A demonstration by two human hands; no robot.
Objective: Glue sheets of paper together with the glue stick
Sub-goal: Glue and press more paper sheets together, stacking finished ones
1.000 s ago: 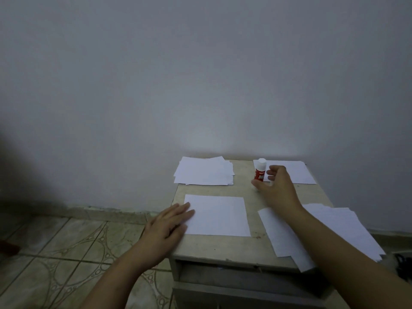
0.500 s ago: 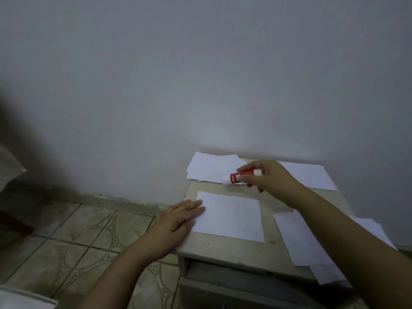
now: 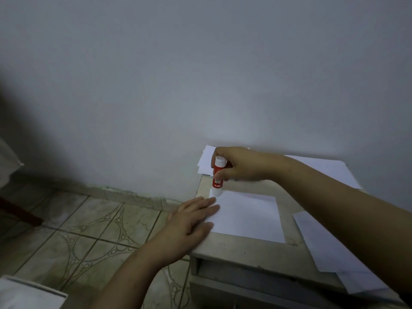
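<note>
Small table [image 3: 245, 253] against the wall, one white sheet [image 3: 247, 216] flat in the middle. Left hand [image 3: 191, 219] lies flat, fingers straight, pinning the sheet's left edge. Right hand [image 3: 238, 163] grips the red glue stick [image 3: 217, 177], upside down, tip touching the sheet's far left corner. More paper stacks sit around it.

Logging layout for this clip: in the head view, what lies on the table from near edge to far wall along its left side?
left hand → single sheet → glue stick gripped by right hand → paper stack.
</note>
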